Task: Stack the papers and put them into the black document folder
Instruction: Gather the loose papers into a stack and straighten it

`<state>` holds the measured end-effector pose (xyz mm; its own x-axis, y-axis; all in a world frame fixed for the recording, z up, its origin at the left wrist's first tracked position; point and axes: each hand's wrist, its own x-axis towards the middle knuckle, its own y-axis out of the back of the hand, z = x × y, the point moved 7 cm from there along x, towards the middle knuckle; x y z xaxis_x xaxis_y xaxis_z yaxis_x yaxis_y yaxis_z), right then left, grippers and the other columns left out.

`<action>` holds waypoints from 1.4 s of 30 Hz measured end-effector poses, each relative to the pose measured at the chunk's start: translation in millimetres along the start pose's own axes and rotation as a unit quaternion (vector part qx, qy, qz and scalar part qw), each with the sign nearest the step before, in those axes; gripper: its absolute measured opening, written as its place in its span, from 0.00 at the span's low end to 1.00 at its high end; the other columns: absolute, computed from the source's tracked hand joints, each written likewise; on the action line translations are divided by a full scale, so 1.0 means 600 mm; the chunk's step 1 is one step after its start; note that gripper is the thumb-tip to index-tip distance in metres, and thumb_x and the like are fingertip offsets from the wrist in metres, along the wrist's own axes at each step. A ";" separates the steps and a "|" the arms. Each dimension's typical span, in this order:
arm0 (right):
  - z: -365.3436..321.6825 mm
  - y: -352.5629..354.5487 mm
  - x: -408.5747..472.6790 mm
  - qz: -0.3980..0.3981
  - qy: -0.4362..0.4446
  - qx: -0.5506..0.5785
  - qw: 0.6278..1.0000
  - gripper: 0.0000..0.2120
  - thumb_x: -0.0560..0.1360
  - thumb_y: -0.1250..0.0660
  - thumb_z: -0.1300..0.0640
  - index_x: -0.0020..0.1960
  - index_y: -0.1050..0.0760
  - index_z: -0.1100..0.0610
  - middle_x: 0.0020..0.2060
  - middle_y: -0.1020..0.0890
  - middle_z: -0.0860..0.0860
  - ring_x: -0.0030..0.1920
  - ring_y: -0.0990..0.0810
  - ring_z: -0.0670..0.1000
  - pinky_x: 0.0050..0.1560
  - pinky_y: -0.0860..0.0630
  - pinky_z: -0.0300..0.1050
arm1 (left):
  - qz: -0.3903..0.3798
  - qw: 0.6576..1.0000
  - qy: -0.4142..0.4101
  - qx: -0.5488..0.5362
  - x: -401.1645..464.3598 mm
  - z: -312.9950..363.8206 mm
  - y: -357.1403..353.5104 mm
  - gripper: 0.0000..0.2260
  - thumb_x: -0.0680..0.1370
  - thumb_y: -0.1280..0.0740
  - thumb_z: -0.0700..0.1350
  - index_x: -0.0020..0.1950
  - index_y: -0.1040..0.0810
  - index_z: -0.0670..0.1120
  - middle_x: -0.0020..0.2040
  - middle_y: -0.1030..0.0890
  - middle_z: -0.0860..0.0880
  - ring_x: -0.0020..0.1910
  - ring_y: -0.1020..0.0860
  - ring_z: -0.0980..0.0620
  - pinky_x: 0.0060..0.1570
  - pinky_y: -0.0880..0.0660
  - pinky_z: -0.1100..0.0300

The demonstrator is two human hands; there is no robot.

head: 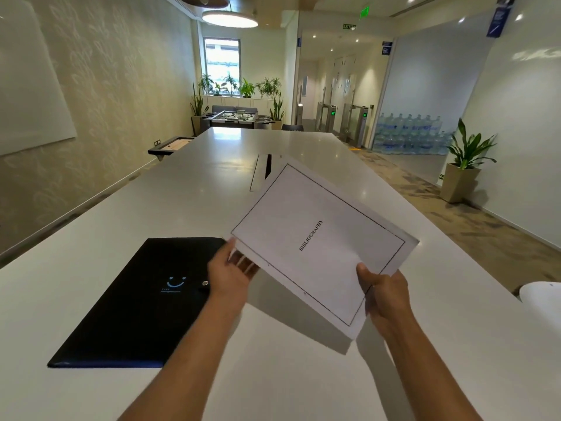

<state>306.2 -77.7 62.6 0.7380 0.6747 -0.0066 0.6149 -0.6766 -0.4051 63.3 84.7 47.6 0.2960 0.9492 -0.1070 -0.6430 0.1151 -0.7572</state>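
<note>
Gripping a white, black-bordered paper stack (318, 238), left hand (230, 275) and right hand (384, 291) are closing on its near edges. Left of the grip, a shut black snap-buttoned document folder (145, 302) is lying on the white table (425, 375).

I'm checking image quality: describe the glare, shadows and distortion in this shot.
Head view: ceiling lights glare off the glossy table; the papers cast a soft shadow beneath them; wide-angle distortion bends walls and table edges; the "BIBLIOGRAPHY" heading is sharp, while the folder is dark, with only its logo legible.
</note>
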 end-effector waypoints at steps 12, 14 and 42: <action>-0.044 0.001 0.026 -0.149 0.077 -0.264 0.950 0.11 0.71 0.28 0.65 0.51 0.20 0.55 0.44 0.16 0.59 0.42 0.19 0.56 0.40 0.21 0.47 | -0.113 0.896 -0.061 0.424 0.013 0.038 -0.002 0.13 0.73 0.27 0.42 0.54 0.22 0.54 0.49 0.16 0.51 0.51 0.18 0.51 0.41 0.22 0.64; -0.058 -0.002 0.027 -0.140 0.112 -0.250 0.952 0.12 0.70 0.27 0.64 0.51 0.20 0.53 0.43 0.15 0.53 0.44 0.17 0.55 0.40 0.20 0.43 | -0.086 0.897 -0.112 0.418 0.011 0.045 -0.011 0.14 0.73 0.28 0.40 0.55 0.24 0.53 0.51 0.18 0.50 0.51 0.19 0.51 0.43 0.22 0.62; -0.099 -0.016 0.022 -0.009 0.331 -0.295 0.896 0.33 0.69 0.30 0.70 0.67 0.35 0.48 0.62 0.29 0.42 0.55 0.29 0.26 0.52 0.33 0.20 | -0.090 0.748 -0.393 0.528 -0.039 0.091 -0.108 0.20 0.76 0.32 0.37 0.65 0.30 0.49 0.59 0.29 0.50 0.55 0.28 0.62 0.57 0.27 0.64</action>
<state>326.5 -79.6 120.8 0.6090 0.4971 0.6181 0.5244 -0.8370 0.1564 59.4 71.3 134.6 0.2058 0.7219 0.6606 -0.9645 0.0355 0.2617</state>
